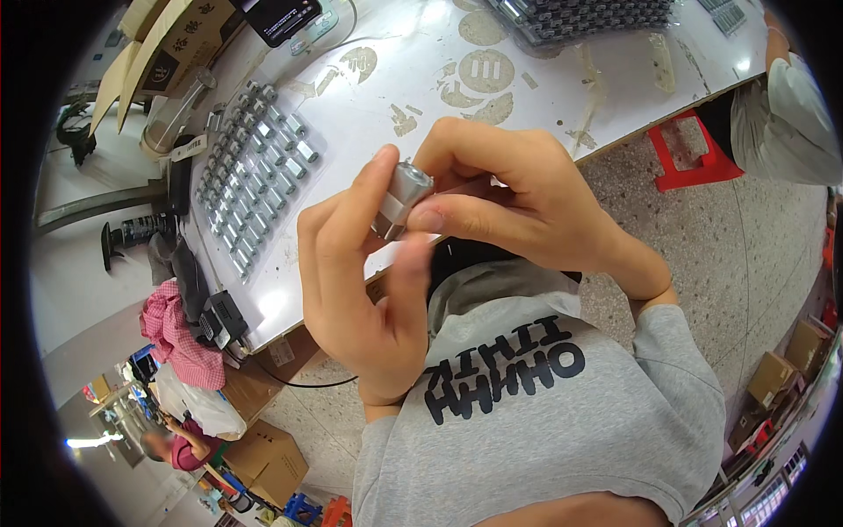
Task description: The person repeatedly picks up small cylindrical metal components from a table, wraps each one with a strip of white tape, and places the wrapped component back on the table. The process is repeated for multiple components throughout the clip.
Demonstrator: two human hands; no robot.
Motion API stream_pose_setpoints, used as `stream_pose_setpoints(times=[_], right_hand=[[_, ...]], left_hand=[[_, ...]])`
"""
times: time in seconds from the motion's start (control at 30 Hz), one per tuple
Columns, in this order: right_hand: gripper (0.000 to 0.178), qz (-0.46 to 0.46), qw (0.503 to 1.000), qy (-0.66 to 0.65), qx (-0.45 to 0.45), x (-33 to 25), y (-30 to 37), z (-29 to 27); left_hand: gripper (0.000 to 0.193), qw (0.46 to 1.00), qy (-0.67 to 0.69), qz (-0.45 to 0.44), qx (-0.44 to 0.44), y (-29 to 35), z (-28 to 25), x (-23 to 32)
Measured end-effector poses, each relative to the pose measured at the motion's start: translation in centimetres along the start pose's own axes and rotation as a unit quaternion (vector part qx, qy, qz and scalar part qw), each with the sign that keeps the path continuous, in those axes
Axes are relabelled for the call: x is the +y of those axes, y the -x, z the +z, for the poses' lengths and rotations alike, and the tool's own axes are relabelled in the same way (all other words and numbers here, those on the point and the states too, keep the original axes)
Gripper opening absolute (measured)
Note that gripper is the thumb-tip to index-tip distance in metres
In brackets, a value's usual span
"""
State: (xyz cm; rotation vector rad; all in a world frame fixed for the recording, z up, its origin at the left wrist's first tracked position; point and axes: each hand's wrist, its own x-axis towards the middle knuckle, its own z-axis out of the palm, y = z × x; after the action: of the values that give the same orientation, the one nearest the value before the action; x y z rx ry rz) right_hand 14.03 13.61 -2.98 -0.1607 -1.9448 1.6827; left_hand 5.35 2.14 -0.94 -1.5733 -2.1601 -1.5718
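Observation:
Between my two hands, above the table's front edge, is a small silvery metal cylinder (409, 186) with a round end turned up. My left hand (356, 263) has its index finger against the cylinder's left side, and its thumb is blurred below. My right hand (518, 193) pinches the cylinder from the right with its thumb and bent index finger. The fingers hide part of it. On the table to the left stands a clear tray (303, 176) with rows of similar metal cylinders (263, 202).
White table (378, 79) has worn patches. Stacked trays of metal parts (597, 22) stand at the back right. A phone (279, 19) and an open cardboard box (180, 44) are at the back left. Another person sits at right by a red stool (694, 158). A checked cloth (180, 334) hangs at left.

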Motion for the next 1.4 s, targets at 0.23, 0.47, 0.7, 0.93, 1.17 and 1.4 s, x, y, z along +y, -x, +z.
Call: stream_pose_setpoints(times=[0.23, 0.47, 0.7, 0.93, 1.17, 1.4], right_hand=[[0.015, -0.012, 0.998, 0.026, -0.048, 0.7, -0.3, -0.4], [0.02, 0.034, 0.995, -0.071, -0.058, -0.3, -0.2, -0.9], [0.016, 0.194, 0.957, -0.154, -0.149, -2.1, -0.1, -2.7], [0.014, 0.142, 0.97, -0.144, -0.133, -2.0, 0.2, -2.6], [0.013, 0.102, 0.982, -0.116, -0.107, -2.1, 0.3, -2.1], [0.014, 0.084, 0.988, -0.107, -0.075, -1.8, 0.2, -1.6]], left_hand=[[0.046, 0.991, -0.104, 0.0, -0.089, -0.3, -1.6, 0.8], [0.04, 0.99, -0.03, -0.064, -0.122, -0.7, -1.6, 1.4], [0.041, 0.982, 0.132, -0.101, -0.092, -0.1, -1.4, 0.6], [0.042, 0.966, 0.198, -0.124, -0.113, 0.0, -1.9, 0.0], [0.042, 0.951, 0.256, -0.133, -0.11, 0.2, -1.9, 0.1], [0.04, 0.948, 0.299, -0.082, -0.076, 0.5, 0.0, 0.2]])
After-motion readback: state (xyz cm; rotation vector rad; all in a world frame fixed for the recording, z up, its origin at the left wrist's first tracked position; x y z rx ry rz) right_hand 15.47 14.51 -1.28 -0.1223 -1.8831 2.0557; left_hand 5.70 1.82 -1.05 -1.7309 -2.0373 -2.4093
